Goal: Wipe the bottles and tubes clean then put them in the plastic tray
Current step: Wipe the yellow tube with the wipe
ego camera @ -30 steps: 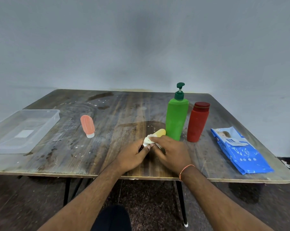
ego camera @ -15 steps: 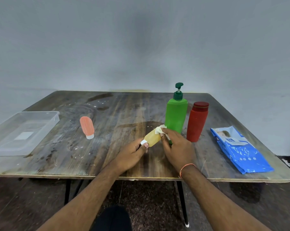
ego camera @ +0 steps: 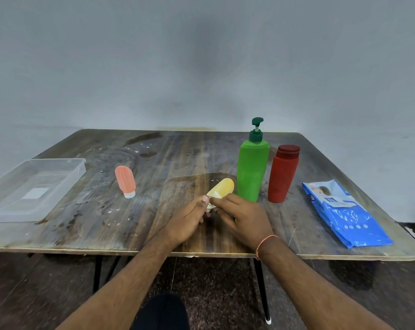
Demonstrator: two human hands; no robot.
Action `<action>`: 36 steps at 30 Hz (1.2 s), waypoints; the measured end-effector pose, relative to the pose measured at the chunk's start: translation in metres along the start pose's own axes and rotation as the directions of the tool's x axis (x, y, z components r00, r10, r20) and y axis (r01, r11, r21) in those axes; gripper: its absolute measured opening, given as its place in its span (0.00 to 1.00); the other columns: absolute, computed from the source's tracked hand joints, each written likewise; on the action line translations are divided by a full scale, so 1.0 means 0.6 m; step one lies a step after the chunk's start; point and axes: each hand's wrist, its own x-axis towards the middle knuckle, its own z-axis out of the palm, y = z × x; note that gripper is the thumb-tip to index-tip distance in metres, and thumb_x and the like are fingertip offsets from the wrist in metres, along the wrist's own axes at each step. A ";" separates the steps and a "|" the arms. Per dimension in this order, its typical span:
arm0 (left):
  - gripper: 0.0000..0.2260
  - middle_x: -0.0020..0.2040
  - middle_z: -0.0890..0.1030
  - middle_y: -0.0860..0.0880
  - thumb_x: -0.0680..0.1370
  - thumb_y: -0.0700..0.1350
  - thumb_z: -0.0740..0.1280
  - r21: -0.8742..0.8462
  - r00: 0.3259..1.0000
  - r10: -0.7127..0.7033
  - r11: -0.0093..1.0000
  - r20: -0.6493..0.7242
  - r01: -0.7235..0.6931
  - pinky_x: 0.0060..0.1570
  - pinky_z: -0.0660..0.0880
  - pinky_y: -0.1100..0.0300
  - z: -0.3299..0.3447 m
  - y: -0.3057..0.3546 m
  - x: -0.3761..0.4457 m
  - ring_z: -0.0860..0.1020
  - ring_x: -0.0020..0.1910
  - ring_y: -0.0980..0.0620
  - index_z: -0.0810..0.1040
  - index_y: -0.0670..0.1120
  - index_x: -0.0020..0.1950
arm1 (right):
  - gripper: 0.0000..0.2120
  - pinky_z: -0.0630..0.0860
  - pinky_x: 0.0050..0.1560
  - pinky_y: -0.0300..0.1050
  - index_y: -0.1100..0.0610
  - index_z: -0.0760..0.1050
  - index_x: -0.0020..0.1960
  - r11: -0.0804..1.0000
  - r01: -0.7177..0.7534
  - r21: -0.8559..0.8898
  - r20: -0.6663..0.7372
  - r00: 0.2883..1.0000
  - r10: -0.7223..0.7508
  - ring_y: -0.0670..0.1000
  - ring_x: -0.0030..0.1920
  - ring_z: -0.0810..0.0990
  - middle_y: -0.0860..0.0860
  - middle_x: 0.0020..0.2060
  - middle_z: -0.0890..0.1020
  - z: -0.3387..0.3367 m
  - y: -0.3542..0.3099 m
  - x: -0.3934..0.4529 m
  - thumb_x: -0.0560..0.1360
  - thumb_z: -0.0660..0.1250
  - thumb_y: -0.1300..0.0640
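My left hand [ego camera: 189, 222] pinches the cap end of a yellow tube [ego camera: 222, 188] that points away toward the green pump bottle [ego camera: 252, 172]. With a white wipe [ego camera: 210, 206] under its fingers, my right hand [ego camera: 242, 219] grips the near end of the tube. A red bottle [ego camera: 282, 173] stands right of the green one. An orange tube [ego camera: 125, 181] lies at centre left of the table. The clear plastic tray [ego camera: 65, 179] sits at the left edge with nothing in it.
A blue pack of wet wipes [ego camera: 344, 215] lies at the right side of the wooden table [ego camera: 106, 222]. The tabletop is stained and speckled. Its front edge runs just under my wrists, and a plain grey wall stands behind.
My right hand slid the wipe from the tube's far tip back to its near end. The yellow far half is now uncovered. My left hand kept hold of the cap end.
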 end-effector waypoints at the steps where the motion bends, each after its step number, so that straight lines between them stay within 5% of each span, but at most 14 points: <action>1: 0.27 0.39 0.78 0.61 0.82 0.69 0.49 -0.018 1.000 -0.014 1.000 -0.005 0.014 0.50 0.72 0.59 0.000 0.000 -0.001 0.74 0.39 0.64 0.80 0.54 0.54 | 0.17 0.80 0.37 0.52 0.41 0.77 0.72 1.000 0.015 -0.012 0.012 1.000 -0.015 0.50 0.43 0.83 0.43 0.51 0.81 0.000 -0.002 0.001 0.84 0.66 0.50; 10: 0.16 0.47 0.80 0.53 0.88 0.55 0.55 -0.184 0.998 -0.047 0.982 -0.036 0.040 0.43 0.73 0.66 0.001 0.002 0.009 0.75 0.41 0.58 0.80 0.51 0.63 | 0.13 0.79 0.34 0.52 0.42 0.78 0.67 0.998 0.058 -0.023 -0.003 0.998 -0.058 0.51 0.42 0.83 0.43 0.51 0.82 -0.001 -0.007 0.005 0.83 0.67 0.51; 15: 0.16 0.41 0.79 0.55 0.88 0.52 0.56 -0.254 0.994 -0.084 0.965 -0.063 0.066 0.38 0.72 0.68 0.001 0.008 0.010 0.75 0.37 0.60 0.80 0.47 0.61 | 0.14 0.78 0.34 0.51 0.40 0.76 0.69 0.996 0.080 -0.038 -0.010 0.997 -0.080 0.51 0.41 0.82 0.43 0.51 0.82 0.001 -0.007 0.005 0.84 0.66 0.50; 23: 0.22 0.38 0.76 0.52 0.88 0.57 0.53 -0.237 0.997 -0.056 0.971 -0.054 0.042 0.37 0.71 0.68 0.000 0.013 0.005 0.74 0.35 0.60 0.80 0.44 0.59 | 0.14 0.77 0.32 0.51 0.41 0.79 0.69 0.995 0.040 -0.090 -0.082 0.996 -0.047 0.51 0.40 0.81 0.43 0.49 0.82 0.002 -0.005 0.002 0.84 0.67 0.49; 36: 0.18 0.38 0.74 0.55 0.88 0.56 0.54 -0.305 0.999 -0.041 0.952 -0.022 0.032 0.41 0.70 0.64 -0.005 0.016 0.003 0.73 0.38 0.57 0.78 0.48 0.56 | 0.13 0.78 0.33 0.48 0.45 0.83 0.66 0.989 -0.124 -0.078 -0.228 0.968 0.103 0.48 0.40 0.83 0.43 0.50 0.85 -0.003 0.000 0.004 0.82 0.69 0.51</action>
